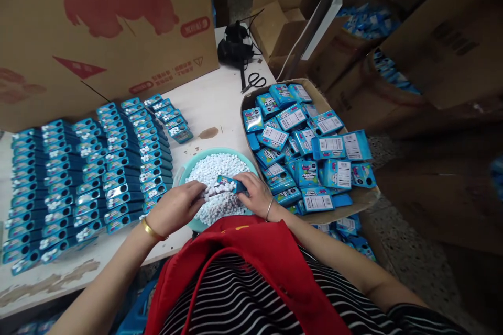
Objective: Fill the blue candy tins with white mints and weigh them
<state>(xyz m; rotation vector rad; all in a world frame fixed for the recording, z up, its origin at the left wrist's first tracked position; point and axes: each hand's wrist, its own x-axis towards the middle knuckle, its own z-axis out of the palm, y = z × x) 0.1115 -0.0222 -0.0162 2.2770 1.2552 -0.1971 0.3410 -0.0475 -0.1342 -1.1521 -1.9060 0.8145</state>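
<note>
A turquoise basin [182, 175] full of small white candies [218, 165] stands at the table's front edge, close to my body. Over it, my right hand [256, 194] grips a small blue candy box [231, 183] from its right end, with white pellets showing at its top. From the left, my left hand [176, 208] reaches over the rim, its fingers pressed together at a raised line of pellets that runs towards the box. Whether a scoop or only pellets lie in those fingers is hidden.
Rows of blue boxes [118, 167] topped with pellets cover the table's left. A carton [341, 213] heaped with printed blue boxes [306, 172] adjoins the basin on the right. Scissors [254, 81] lie behind, and a large carton [118, 52] walls the back left.
</note>
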